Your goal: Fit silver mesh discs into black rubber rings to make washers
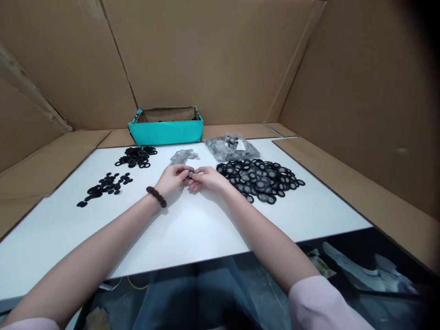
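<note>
Over the middle of the white table point(178, 247), my left hand point(173, 179) and my right hand point(207, 178) meet fingertip to fingertip. Both pinch one small round disc point(191, 174), grey with a dark edge, largely covered by the fingers. Just beyond the hands lies a small pile of flat grey discs point(184, 156). To the right of my right hand spreads a large heap of black rings with grey centres point(261, 178). Left of my left hand are a cluster of small black discs point(106, 184) and, farther back, a pile of black rings point(135, 156).
A clear plastic bag of grey discs point(232, 146) lies behind the large heap. At the back stands an open teal box point(167, 133) with dark contents barely visible. Cardboard walls point(213, 59) enclose the table at the back and both sides.
</note>
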Motion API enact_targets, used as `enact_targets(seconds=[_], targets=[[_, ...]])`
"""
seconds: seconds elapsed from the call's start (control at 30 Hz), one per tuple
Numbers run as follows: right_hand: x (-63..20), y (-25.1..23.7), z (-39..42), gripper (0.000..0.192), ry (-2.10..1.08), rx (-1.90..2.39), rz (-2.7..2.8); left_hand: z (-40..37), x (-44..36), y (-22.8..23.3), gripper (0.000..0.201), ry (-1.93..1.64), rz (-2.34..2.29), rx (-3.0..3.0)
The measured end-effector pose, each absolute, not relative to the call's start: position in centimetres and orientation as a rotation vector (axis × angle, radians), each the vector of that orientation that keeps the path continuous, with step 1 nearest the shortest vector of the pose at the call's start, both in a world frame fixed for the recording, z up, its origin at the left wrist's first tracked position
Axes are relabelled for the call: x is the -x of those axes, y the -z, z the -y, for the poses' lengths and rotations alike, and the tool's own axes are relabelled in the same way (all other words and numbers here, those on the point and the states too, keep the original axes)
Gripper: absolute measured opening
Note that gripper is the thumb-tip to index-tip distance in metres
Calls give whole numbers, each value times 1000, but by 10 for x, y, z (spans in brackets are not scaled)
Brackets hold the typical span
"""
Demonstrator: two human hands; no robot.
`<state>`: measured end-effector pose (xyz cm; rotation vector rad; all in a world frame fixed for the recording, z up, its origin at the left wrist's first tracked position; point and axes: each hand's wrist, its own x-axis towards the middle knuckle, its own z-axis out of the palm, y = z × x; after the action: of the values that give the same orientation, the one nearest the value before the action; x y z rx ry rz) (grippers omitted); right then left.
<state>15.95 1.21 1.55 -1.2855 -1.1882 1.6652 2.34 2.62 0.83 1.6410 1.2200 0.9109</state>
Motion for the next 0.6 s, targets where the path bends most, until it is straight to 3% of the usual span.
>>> enact_targets(seconds=[0.17, 0.37, 0.6], targets=[[-162, -10, -15, 23, -1683, 1296, 1252, -26, -23, -10, 23, -899, -1251, -1551], [-169, 7, -21, 11, -1251, 1344, 1543, -25, -22, -10, 19, -835, -1220, -1602], [-166, 4, -15, 12, -854, 1416, 1852, -30, -14, -7, 11, -744, -1248, -1692]])
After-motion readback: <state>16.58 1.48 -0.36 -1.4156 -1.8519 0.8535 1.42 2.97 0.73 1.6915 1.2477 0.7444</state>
